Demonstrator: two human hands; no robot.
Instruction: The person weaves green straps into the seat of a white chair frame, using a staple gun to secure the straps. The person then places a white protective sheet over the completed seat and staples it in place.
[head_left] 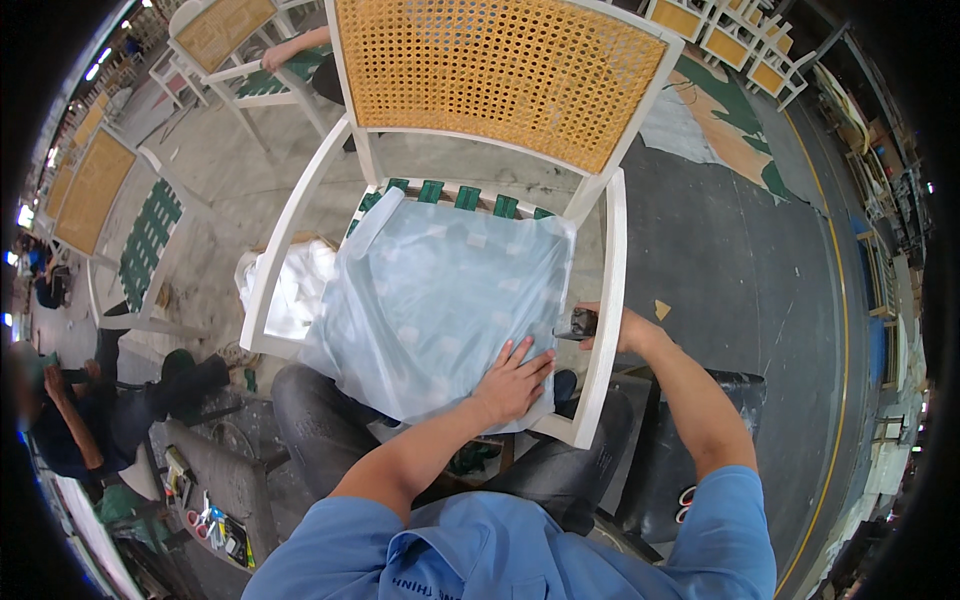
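Note:
In front of me stands a white wooden armchair (614, 250) with a woven cane back (490, 70). Green webbing straps (467, 197) cross its seat, showing along the rear edge. A thin, translucent white sheet (450, 290) covers most of the seat and hangs over the front. My left hand (516, 383) lies flat on the sheet's near right part, fingers spread. Beyond the right armrest, my right hand (632, 328) is closed around a dark tool that looks like a staple gun (578, 323). Its nose meets the seat's right edge; the armrest hides part of my grip.
Scissors (200, 522) and small tools lie on a grey surface at lower left. More cane-backed chairs (95, 200) stand at left. A co-worker (75, 420) sits there; another person's arm (297, 47) reaches in above. White sheeting (290, 290) lies beside my chair.

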